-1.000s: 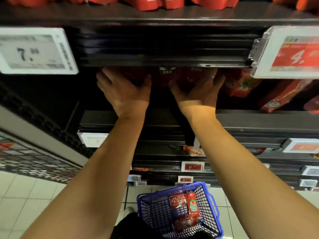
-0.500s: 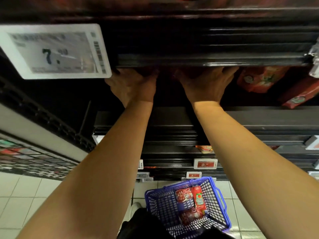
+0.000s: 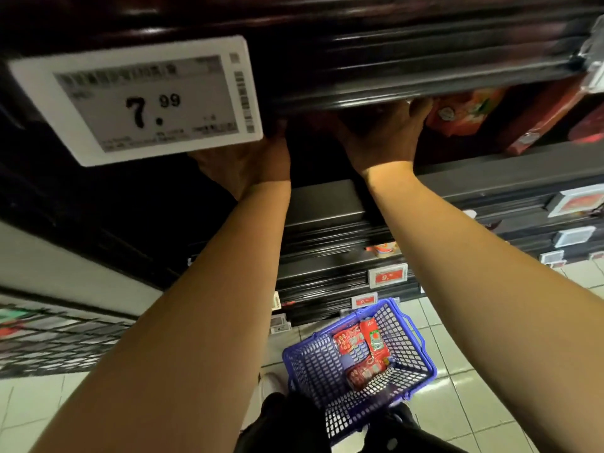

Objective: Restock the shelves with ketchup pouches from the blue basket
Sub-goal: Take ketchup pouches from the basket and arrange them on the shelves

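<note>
Both arms reached up into a dark shelf bay under a black shelf edge [image 3: 408,76]. The left hand [image 3: 243,165] lay partly behind a white price tag [image 3: 137,99] reading 7.99, and the right hand [image 3: 384,138] reached in just to the right of it. The fingers of both hands ran out of sight under the shelf edge and into shadow, so whether they were spread, curled or gripping anything could not be told.

To the right of the right hand, red and orange ketchup pouches [image 3: 464,109] lay on the same shelf [image 3: 510,171], the nearest one just beside the hand.

Far below, the blue basket [image 3: 313,364] stood on the pale floor tiles [image 3: 464,407] in front of the lower shelves, between the two forearms in the view. Inside it lay a few red pouches [image 3: 367,372]; one upright-looking red pack [image 3: 374,338] had a green patch on its label.

Smaller price tags, some with red panels [image 3: 387,276], lined the lower shelf edges. A wire rack [image 3: 55,341] showed at the lower left.
</note>
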The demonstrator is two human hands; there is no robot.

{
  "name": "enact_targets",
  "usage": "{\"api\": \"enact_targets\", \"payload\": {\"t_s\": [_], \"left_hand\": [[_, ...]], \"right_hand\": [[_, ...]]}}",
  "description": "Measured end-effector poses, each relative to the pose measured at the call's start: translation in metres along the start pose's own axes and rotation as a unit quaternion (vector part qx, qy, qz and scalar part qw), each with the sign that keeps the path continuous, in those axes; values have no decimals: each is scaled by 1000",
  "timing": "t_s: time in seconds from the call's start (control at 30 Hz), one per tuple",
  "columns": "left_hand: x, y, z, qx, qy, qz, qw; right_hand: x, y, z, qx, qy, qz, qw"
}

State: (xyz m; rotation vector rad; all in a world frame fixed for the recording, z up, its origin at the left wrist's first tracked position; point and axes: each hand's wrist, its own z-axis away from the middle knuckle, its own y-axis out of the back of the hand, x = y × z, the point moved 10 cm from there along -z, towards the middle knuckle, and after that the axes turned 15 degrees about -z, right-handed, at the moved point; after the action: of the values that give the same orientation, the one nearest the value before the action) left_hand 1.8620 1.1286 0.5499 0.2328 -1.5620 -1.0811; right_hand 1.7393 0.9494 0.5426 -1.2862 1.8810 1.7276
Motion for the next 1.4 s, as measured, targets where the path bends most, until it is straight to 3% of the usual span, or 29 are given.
{"api": "enact_targets", "payload": {"t_s": [0.07, 0.2, 0.33, 0.37, 0.47, 0.6, 0.77, 0.87, 1.03, 1.23, 1.4], "left_hand": [[-14, 5, 0, 36, 39, 76, 996], [-21, 21, 12, 118, 61, 51, 990], [-13, 62, 38, 337, -12, -52, 940], [-14, 60, 34, 326, -25, -83, 941], [-34, 28, 17, 160, -27, -145, 976], [-40, 24, 44, 124, -39, -175, 976], [-20, 10, 123, 139, -165, -192, 957], [-11, -31, 182, 116, -229, -231, 939], [-33, -132, 246, -64, -233, -263, 934], [-79, -237, 283, -274, -160, -326, 891], [-120, -303, 288, -344, -165, -363, 850]], "right_hand": [[1, 4, 7, 3, -5, -20, 1000], [8, 18, 25, 12, -17, -52, 998], [14, 23, 44, -32, -19, -5, 999], [11, 23, 49, -50, 3, 30, 998], [5, 34, 68, -74, 70, 35, 994], [28, 69, 98, -110, 89, -45, 989], [85, 132, 149, -141, 124, -103, 977], [152, 149, 178, -181, 49, -108, 976], [266, 154, 232, -243, -128, -135, 952], [366, 148, 315, -214, -320, -168, 907], [421, 111, 377, -198, -434, -186, 859]]}}
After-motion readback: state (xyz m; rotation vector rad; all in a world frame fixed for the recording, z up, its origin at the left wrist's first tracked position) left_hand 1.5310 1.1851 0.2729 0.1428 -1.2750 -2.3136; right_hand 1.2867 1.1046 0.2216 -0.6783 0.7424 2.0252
